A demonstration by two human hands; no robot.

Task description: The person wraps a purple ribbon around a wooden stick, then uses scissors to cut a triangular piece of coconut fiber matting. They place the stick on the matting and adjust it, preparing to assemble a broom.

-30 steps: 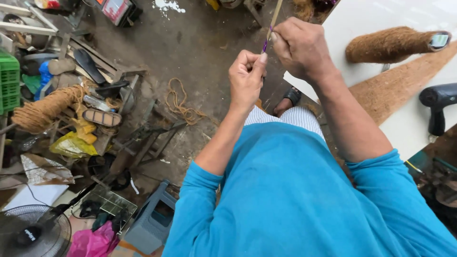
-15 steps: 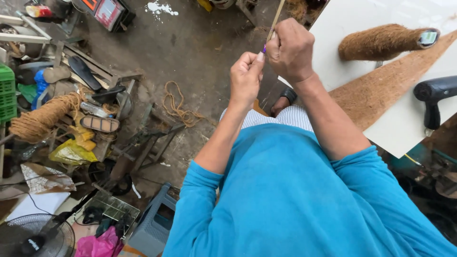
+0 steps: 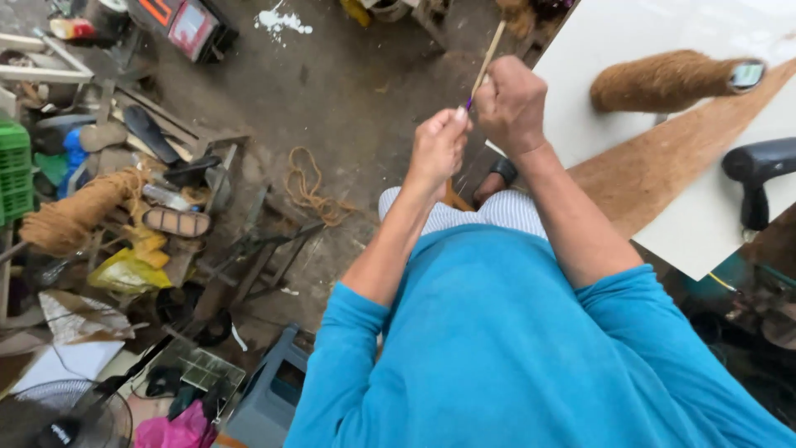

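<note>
My right hand (image 3: 512, 104) is closed around a thin wooden stick (image 3: 487, 56) that points up and away from me. My left hand (image 3: 437, 148) sits just beside it, fingers pinched on a small purple thing (image 3: 468, 104) at the stick's lower end; what that purple thing is I cannot tell. Both hands are held in front of my chest, above my blue long-sleeved shirt (image 3: 531, 348) and striped shorts (image 3: 497, 211).
A white table (image 3: 663, 108) at right holds a brown fibre roll (image 3: 663, 80), a brown fibre sheet (image 3: 655, 170) and a black tool (image 3: 759, 166). On the dirt floor lie a coiled rope (image 3: 311, 187), a fibre bundle (image 3: 75, 217), scrap wood, a fan (image 3: 58, 419).
The view has shifted slightly; the hands stay together on the stick and sit a little lower in the picture. No grip has changed.
</note>
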